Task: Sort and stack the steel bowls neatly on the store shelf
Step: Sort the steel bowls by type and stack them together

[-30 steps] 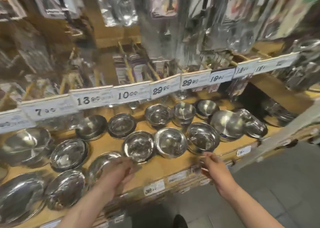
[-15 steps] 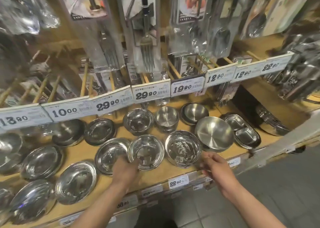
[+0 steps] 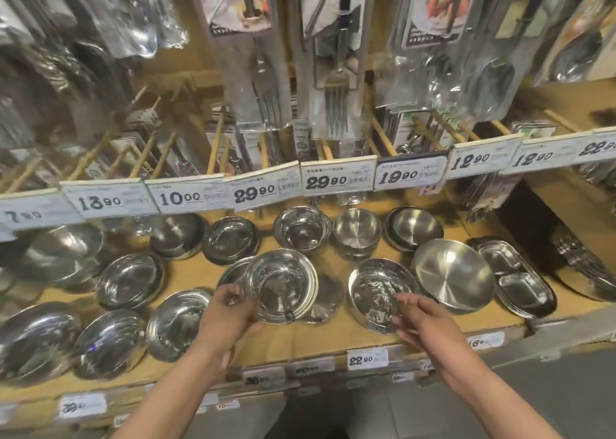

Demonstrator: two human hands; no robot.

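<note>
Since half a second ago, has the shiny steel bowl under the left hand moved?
Yes. The shiny steel bowl has been lifted off the wooden shelf by the left hand, tilted, overlapping its left neighbour.

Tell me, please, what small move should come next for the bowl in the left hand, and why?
Probably lower the lifted bowl onto the similar shiny bowl partly hidden beside it. The left hand holds it tilted above the shelf, and the right hand is open.
</note>
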